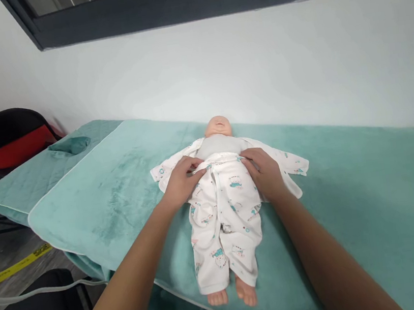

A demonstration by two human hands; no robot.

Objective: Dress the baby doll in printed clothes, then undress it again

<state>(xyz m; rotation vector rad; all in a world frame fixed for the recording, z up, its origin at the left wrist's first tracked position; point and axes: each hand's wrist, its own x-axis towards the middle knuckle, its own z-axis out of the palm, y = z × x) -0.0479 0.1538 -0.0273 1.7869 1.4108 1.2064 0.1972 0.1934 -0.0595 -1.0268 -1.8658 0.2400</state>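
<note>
A baby doll (218, 125) lies on its back, head toward the wall and bare feet toward me. It wears white printed trousers (224, 224) and a matching jacket (288, 161) that is spread apart over a grey chest. At the left side of the waistband, my left hand (184, 178) pinches the trouser edge between thumb and fingers. On the opposite side my right hand (264, 171) grips the waistband in the same way. The trousers reach up to the doll's belly, and both trouser legs lie straight.
A green padded cover (353, 206) lies under the doll, against a white wall (217, 66) with a dark window frame (170, 6). Black chairs (3, 127) stand at the left. A pale cable (41, 291) and yellow floor tape (15, 267) show at lower left.
</note>
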